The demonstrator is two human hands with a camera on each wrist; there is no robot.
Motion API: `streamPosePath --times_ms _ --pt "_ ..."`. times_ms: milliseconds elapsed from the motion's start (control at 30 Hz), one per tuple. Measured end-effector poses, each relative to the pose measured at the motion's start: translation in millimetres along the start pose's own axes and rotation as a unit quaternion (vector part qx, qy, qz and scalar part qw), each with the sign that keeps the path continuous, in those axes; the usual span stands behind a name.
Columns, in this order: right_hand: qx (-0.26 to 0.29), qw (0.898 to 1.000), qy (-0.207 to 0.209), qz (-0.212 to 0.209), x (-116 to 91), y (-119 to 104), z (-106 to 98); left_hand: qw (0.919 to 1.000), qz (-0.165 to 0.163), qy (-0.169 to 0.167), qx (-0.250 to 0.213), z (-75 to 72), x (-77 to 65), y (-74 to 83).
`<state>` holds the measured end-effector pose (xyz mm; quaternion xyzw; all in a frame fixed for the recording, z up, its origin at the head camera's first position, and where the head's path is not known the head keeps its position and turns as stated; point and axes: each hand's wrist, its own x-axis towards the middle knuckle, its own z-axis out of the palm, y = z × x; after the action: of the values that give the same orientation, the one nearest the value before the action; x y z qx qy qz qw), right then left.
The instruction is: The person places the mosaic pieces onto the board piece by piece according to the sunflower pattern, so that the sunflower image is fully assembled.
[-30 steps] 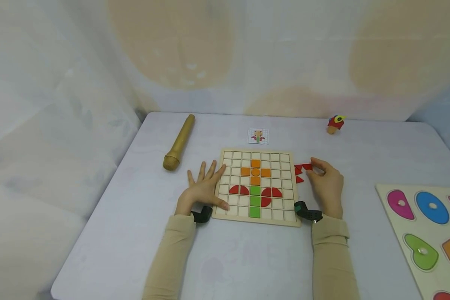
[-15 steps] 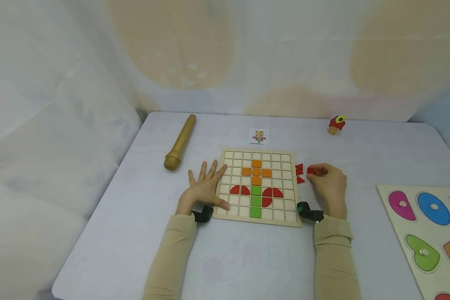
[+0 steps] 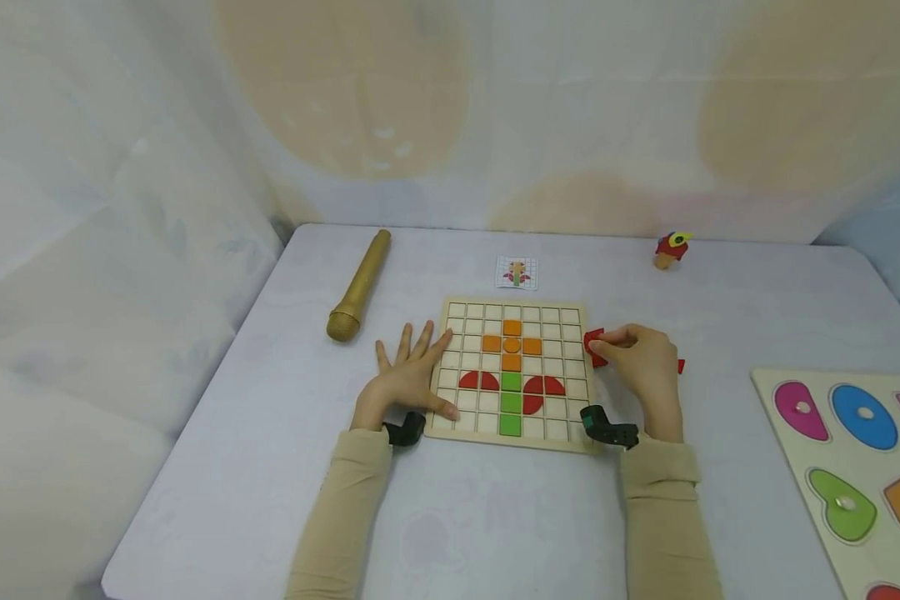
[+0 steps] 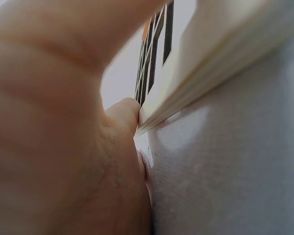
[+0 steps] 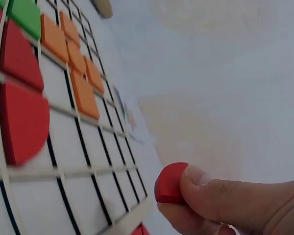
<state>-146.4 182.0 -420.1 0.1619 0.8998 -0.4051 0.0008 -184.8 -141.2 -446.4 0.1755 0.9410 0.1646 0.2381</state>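
My left hand [image 3: 408,379] lies with fingers spread over the left edge of the wooden grid board [image 3: 476,439], its thumb on the lower left cells. The board bears orange squares [image 3: 511,362], an orange disc, green squares [image 3: 510,402] and red quarter-circle pieces [image 3: 532,405]. Just off the board's right edge, my right hand [image 3: 645,367] pinches a red quarter-circle piece [image 5: 170,182] between thumb and fingers. Red triangles [image 3: 597,359] lie beside that edge, partly hidden by the hand. Another red piece [image 3: 681,366] shows just right of the hand, its shape mostly hidden.
A small pattern card [image 3: 517,272] lies behind the board. To the left is a gold microphone [image 3: 358,287]. A toy parrot figure [image 3: 671,250] stands at the back right. A shape puzzle board [image 3: 791,467] with knobbed pieces lies at the right edge.
My right hand has picked a red piece off the table, drawn back right, then moved left to the board's right edge with a red piece. My left hand has stayed in place.
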Motion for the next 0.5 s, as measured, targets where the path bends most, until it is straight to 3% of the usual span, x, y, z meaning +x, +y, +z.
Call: streamPosePath --times_ms 133,333,500 --pt "-0.008 0.997 -0.064 -0.045 -9 -25 13 1.0 -0.001 -0.001 -0.001 -0.7 -0.9 -0.2" --pt "-0.041 0.981 -0.169 -0.084 -28 -56 45 1.0 -0.002 0.0 0.0 -0.5 -1.0 -0.5" --pt "-0.061 0.973 -0.188 -0.118 -41 -69 68 1.0 -0.006 -0.002 0.001 1.0 1.1 0.0"
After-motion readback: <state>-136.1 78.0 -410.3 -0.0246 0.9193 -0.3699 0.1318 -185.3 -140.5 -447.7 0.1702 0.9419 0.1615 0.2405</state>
